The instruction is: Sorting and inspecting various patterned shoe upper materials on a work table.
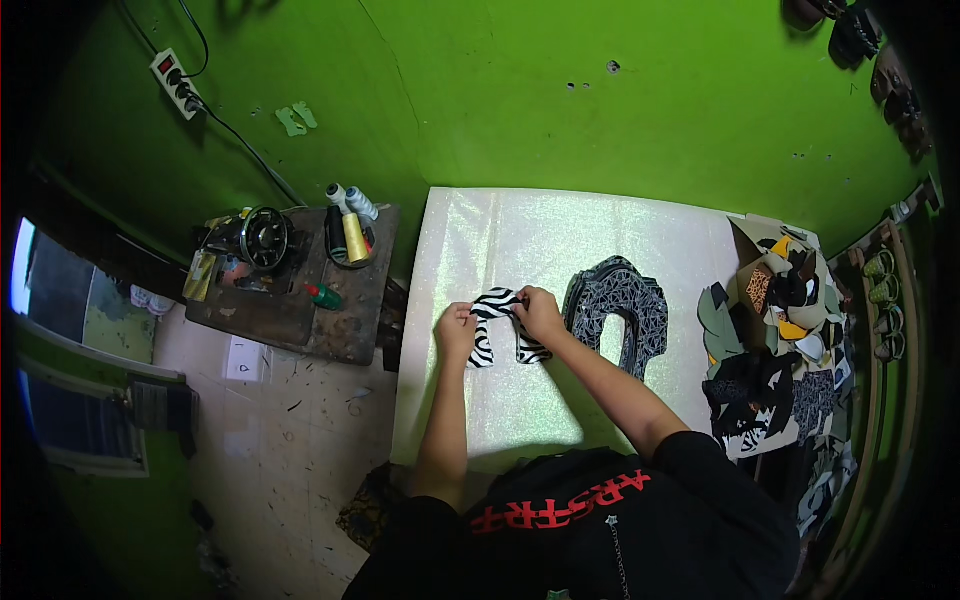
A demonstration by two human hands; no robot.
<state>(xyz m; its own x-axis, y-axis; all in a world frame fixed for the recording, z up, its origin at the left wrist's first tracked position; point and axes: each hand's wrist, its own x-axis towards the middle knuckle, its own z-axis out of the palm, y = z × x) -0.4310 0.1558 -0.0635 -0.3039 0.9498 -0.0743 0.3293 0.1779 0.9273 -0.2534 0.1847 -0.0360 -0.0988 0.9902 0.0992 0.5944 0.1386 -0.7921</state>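
A zebra-striped, U-shaped cut piece [493, 303] lies on the shiny white table with its curve away from me and two legs toward me. My left hand [457, 328] pinches its left edge, fingers pressed together. At the upper right of the curve, my right hand [538, 314] grips the same piece between thumb and fingers. Just right of that hand sits a stack of black U-shaped pieces with a white line pattern [640, 300]. Parts of the striped piece are hidden under my fingers.
Mixed scraps [780, 320] heap up along the table's [440, 400] right side. To the left stands a sewing machine [262, 240] on a dark wooden stand, with thread cones [353, 240] and a green bottle [323, 295]. A power strip [176, 84] hangs on the green wall. Sandals [885, 300] rest on a right-hand rack.
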